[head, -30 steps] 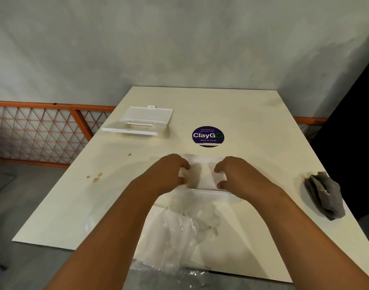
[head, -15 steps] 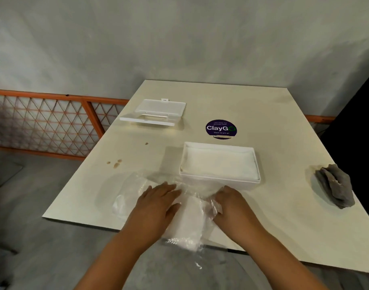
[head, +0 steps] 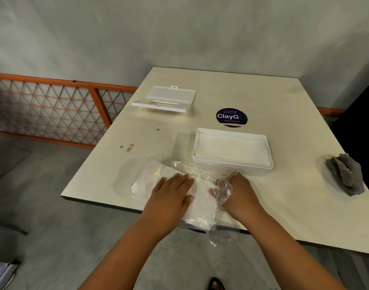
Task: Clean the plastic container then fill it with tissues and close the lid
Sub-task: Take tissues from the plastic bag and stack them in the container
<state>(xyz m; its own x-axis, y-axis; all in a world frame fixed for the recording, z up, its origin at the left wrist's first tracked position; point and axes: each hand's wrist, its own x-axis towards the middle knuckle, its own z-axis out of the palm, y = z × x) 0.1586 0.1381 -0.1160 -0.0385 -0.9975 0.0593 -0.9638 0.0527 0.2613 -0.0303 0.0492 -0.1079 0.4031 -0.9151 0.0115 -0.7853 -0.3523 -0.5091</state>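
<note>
One white plastic container (head: 233, 152) is sitting open near the middle of the cream table (head: 263, 97), already holding a flat white layer of tissues (head: 231, 147). One white lid (head: 166, 99) is lying apart at the far left. One clear plastic pack of tissues (head: 200, 203) is overhanging the near edge. The left hand (head: 171, 194) is pressing flat on it, fingers straight; the right hand (head: 239, 193) is gripping its crinkled wrapper. One grey cloth (head: 345, 173) is lying at the right edge.
</note>
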